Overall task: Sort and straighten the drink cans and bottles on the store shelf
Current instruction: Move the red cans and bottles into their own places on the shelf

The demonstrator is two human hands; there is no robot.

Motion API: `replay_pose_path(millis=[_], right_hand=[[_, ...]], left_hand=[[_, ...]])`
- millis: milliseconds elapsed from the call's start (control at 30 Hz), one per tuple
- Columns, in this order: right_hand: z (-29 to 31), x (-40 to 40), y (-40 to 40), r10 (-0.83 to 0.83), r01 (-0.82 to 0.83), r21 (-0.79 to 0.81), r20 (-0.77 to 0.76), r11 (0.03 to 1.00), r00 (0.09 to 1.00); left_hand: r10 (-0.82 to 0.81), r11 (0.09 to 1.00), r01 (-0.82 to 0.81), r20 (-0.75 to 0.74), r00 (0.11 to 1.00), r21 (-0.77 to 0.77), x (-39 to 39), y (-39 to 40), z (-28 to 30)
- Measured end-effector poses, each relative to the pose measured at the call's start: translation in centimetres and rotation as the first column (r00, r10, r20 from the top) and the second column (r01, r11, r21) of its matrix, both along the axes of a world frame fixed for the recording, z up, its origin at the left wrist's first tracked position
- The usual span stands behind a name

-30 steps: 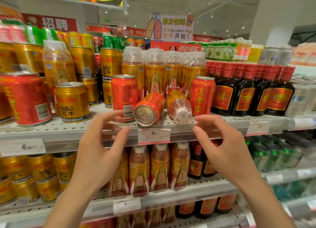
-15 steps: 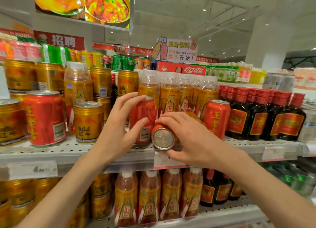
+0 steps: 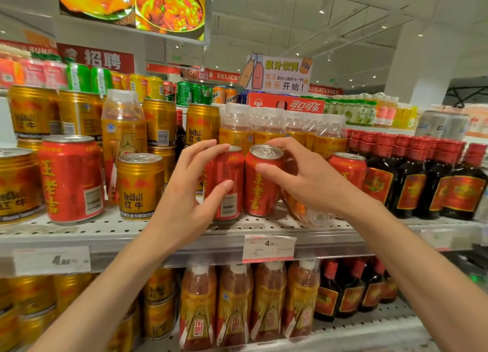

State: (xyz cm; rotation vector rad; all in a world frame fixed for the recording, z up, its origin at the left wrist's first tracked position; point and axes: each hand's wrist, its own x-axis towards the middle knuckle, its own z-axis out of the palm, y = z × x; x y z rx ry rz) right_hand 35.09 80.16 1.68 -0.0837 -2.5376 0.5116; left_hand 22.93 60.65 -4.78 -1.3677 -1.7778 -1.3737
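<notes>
Two red herbal-tea cans stand side by side on the middle of the white shelf (image 3: 126, 233). My left hand (image 3: 184, 193) curls around the left red can (image 3: 228, 193), thumb on its front, fingers at its top. My right hand (image 3: 309, 180) holds the right red can (image 3: 260, 190), which stands upright, thumb on its side and fingers over its rim. Behind my right wrist an orange drink bottle (image 3: 315, 215) lies on its side, cap towards me, partly hidden.
On the shelf's left stand a gold Red Bull can (image 3: 140, 188), another red can (image 3: 71, 180) and a tall orange bottle (image 3: 124, 137). At the right are a red can (image 3: 348, 166) and dark red-capped bottles (image 3: 422, 185). A price tag (image 3: 268, 247) hangs below.
My right hand has lifted the toppled red can from lying on its side to standing upright beside the other red can. My left hand stayed on the left can. The view has come closer.
</notes>
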Motion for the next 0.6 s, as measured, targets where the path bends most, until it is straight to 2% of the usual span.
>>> replay_pose_path(millis=[167, 333, 400, 467, 600], right_hand=[[-0.4, -1.0, 0.0, -0.076, 0.073, 0.049, 0.075, 0.996, 0.994], [0.2, -0.6, 0.3, -0.084, 0.069, 0.092, 0.170, 0.993, 0.982], [0.1, 0.3, 0.5, -0.055, 0.040, 0.077, 0.199, 0.996, 0.978], [-0.5, 1.7, 0.7, -0.044, 0.029, 0.092, 0.160, 0.995, 0.986], [-2.6, 4.7, 1.9, -0.097, 0.062, 0.273, 0.116, 0.960, 0.989]], left_hand=[[0.001, 1.000, -0.001, -0.013, 1.000, -0.027, 0.1, 0.1, -0.1], [0.039, 0.998, -0.041, -0.047, 0.998, -0.052, 0.0, 0.0, -0.1], [0.089, 0.993, -0.094, -0.082, 0.993, -0.069, 0.0, 0.0, -0.2], [0.171, 0.981, -0.182, -0.136, 0.976, -0.073, 0.1, 0.0, -0.1], [0.291, 0.951, -0.309, -0.247, 0.924, -0.036, 1.0, 0.7, 0.6]])
